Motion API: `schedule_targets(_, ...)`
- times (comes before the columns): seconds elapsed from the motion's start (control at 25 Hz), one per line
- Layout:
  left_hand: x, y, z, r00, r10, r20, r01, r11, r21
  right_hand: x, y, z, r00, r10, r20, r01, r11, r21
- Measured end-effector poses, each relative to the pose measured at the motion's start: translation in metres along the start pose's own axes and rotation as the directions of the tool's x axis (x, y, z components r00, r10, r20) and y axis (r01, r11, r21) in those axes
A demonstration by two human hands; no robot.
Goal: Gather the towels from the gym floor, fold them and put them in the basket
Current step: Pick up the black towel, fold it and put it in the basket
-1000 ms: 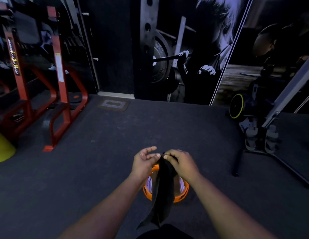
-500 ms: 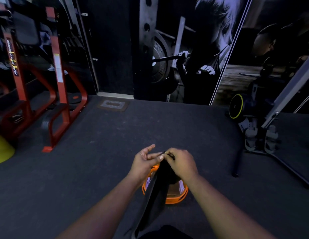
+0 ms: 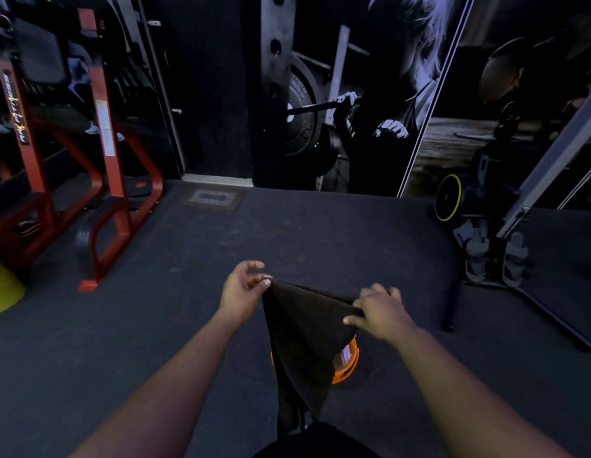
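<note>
At the far left edge a yellow-green object [image 3: 3, 285] is seen on the dark gym floor [image 3: 122, 342], only partly in view. Beside it a red steel frame [image 3: 105, 153] is stood on the floor, with a black padded part at its foot. Further back, near the wall, a small grey mat [image 3: 213, 199] is laid flat.

In the middle, a dark towel [image 3: 304, 332] is held up in the air between both hands. One top corner is pinched by the left hand [image 3: 242, 292] between thumb and forefinger, the other fingers being curled loosely above it. The top edge is stretched tight across to the right hand [image 3: 381, 312], by which the other corner is gripped, the thumb under the cloth and the fingers over it. The rest of the towel is left hanging down in a narrowing fold toward the person's body.

Directly beneath the towel an orange basket [image 3: 348, 363] is set on the floor; it is mostly hidden by the cloth, and something pale is glimpsed inside.

To the right, a machine with a yellow-rimmed wheel [image 3: 447, 198] and a slanted grey bar [image 3: 551, 166] are placed by the wall poster [image 3: 386, 94].
</note>
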State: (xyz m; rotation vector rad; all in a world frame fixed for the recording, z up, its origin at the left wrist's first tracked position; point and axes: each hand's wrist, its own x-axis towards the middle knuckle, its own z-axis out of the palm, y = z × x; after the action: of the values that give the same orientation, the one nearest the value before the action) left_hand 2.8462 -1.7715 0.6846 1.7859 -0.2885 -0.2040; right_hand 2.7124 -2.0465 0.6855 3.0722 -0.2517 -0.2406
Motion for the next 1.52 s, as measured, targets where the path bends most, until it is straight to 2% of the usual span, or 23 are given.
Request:
schedule_targets(0.08,0.002,-0.003,0.001,0.994,0.108,-0.012,-0.100,0.952,0.288,-0.004,0.004,0.003,0.976,0.066,-0.208,-0.065,0.998,0.008)
schedule_targets(0.12,0.003,-0.004,0.002,0.989,0.145,-0.043,-0.121,0.929,0.349,-0.005,0.006,0.004,0.943,0.109,-0.315,-0.100,0.994,0.045)
schedule_targets(0.2,0.004,-0.001,0.004,0.983,0.157,-0.097,-0.126,0.955,0.268,-0.005,0.011,0.003,0.889,0.197,-0.413,-0.116,0.970,0.212)
schedule_targets(0.28,0.005,0.007,0.008,0.992,0.079,-0.098,-0.077,0.997,0.026,-0.005,0.014,-0.003,0.882,0.259,-0.394,-0.038,0.873,0.487)
schedule_targets(0.4,0.011,0.025,0.013,0.996,-0.048,-0.080,0.023,0.957,-0.290,-0.002,0.014,-0.016,0.879,0.374,-0.295,0.019,0.591,0.806)
schedule_targets(0.48,0.015,0.038,0.013,0.994,-0.091,-0.064,0.061,0.924,-0.378,-0.003,0.007,-0.031,0.874,0.417,-0.248,0.136,0.279,0.951)
schedule_targets(0.56,0.017,0.060,0.012,0.994,-0.103,-0.038,0.070,0.864,-0.499,-0.007,0.007,-0.047,0.893,0.381,-0.240,0.297,-0.098,0.950)
schedule_targets(0.6,0.017,0.075,0.013,0.995,-0.099,-0.014,0.074,0.822,-0.564,-0.011,0.006,-0.054,0.922,0.320,-0.218,0.276,-0.148,0.950)
schedule_targets(0.68,0.018,0.107,0.014,0.998,-0.058,0.028,0.062,0.733,-0.677,-0.018,-0.002,-0.057,0.987,0.143,-0.080,0.079,0.011,0.997)
schedule_targets(0.72,0.020,0.117,0.013,0.999,-0.030,0.028,0.041,0.685,-0.727,-0.019,-0.008,-0.053,0.992,0.124,-0.024,0.018,0.051,0.999)
schedule_targets(0.76,0.023,0.119,0.010,1.000,0.001,0.027,0.019,0.667,-0.744,-0.019,-0.015,-0.052,0.987,0.158,-0.033,0.032,0.006,0.999)
schedule_targets(0.8,0.024,0.114,0.007,0.997,0.034,0.066,0.021,0.720,-0.693,-0.017,-0.021,-0.053,0.972,0.219,-0.084,0.098,-0.055,0.994)
schedule_targets(0.88,0.013,0.083,0.003,0.964,0.018,0.266,0.078,0.935,-0.346,-0.012,-0.026,-0.060,0.940,0.313,-0.138,0.183,-0.119,0.976)
schedule_targets(0.92,0.006,0.064,0.002,0.936,-0.022,0.351,0.088,0.981,-0.174,-0.010,-0.024,-0.066,0.937,0.320,-0.139,0.186,-0.120,0.975)
schedule_targets(0.96,0.002,0.051,0.002,0.926,-0.041,0.376,0.088,0.990,-0.108,-0.007,-0.020,-0.070,0.942,0.311,-0.124,0.166,-0.111,0.980)
schedule_targets(1.04,0.005,0.050,0.001,0.946,-0.044,0.321,0.121,0.967,-0.225,-0.004,-0.011,-0.080,0.947,0.313,-0.066,0.109,-0.122,0.986)
schedule_targets(1.08,0.008,0.056,0.001,0.952,-0.044,0.304,0.143,0.939,-0.312,-0.003,-0.006,-0.082,0.941,0.335,-0.043,0.106,-0.175,0.979)
schedule_targets(1.16,0.012,0.076,0.003,0.946,-0.036,0.321,0.188,0.868,-0.459,-0.005,-0.003,-0.084,0.936,0.350,0.033,0.119,-0.403,0.908)
schedule_targets(1.2,0.013,0.087,0.005,0.944,-0.029,0.330,0.208,0.827,-0.522,-0.008,-0.004,-0.081,0.954,0.293,0.061,0.098,-0.500,0.860)
schedule_targets(1.28,0.022,0.099,0.006,0.953,-0.035,0.301,0.215,0.776,-0.593,-0.018,-0.009,-0.063,0.987,0.115,0.111,-0.037,-0.510,0.859)
schedule_targets(1.36,0.025,0.099,0.002,0.960,-0.006,0.281,0.205,0.696,-0.688,-0.028,-0.017,-0.045,0.995,-0.014,0.100,-0.095,-0.459,0.883)
schedule_targets(1.44,0.020,0.076,-0.002,0.935,-0.028,0.354,0.261,0.730,-0.632,-0.025,-0.021,-0.042,0.995,0.043,0.092,-0.059,-0.495,0.867)
schedule_targets(1.52,-0.002,0.040,0.000,0.851,-0.165,0.499,0.361,0.874,-0.326,-0.015,-0.016,-0.049,0.977,0.190,0.101,0.017,-0.537,0.844)
